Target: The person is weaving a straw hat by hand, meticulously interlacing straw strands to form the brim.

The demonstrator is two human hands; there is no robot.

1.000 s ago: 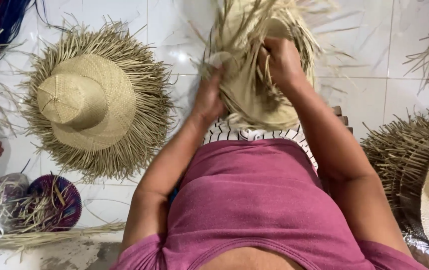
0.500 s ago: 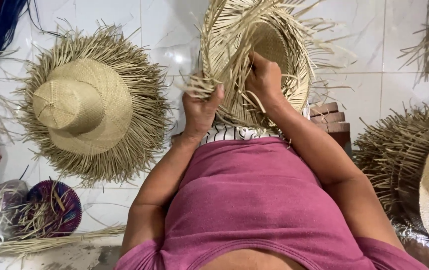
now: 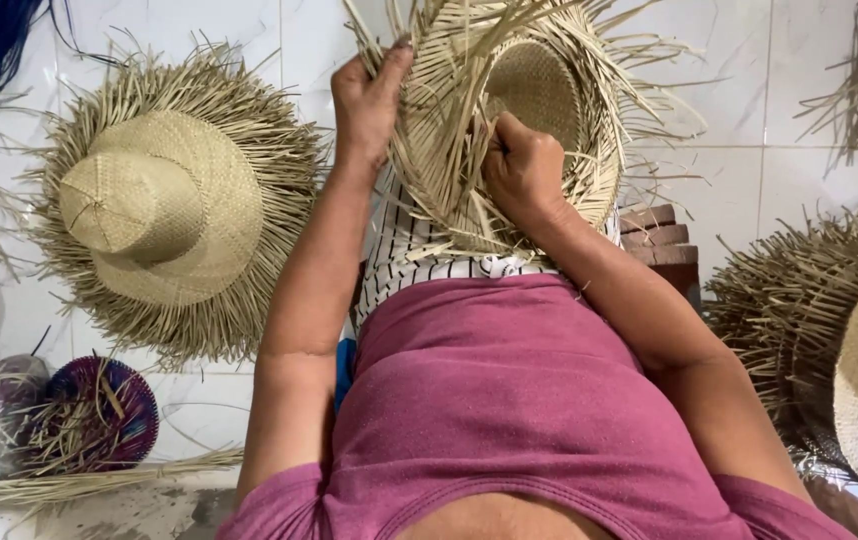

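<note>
Left hand gripping the loose straw edge of an unfinished straw hat, fingers closed on the strands. Right hand shut tight on strands inside the brim, lower down. Hat held up over the lap, open side facing up, straw ends sticking out all round. On the white tiled floor, a finished fringed hat to the left, another fringed hat to the right, a purple woven piece at lower left

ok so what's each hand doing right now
left hand: closed on loose straw strands at the rim of the unfinished straw hat
right hand: closed, gripping the same hat's brim
</note>
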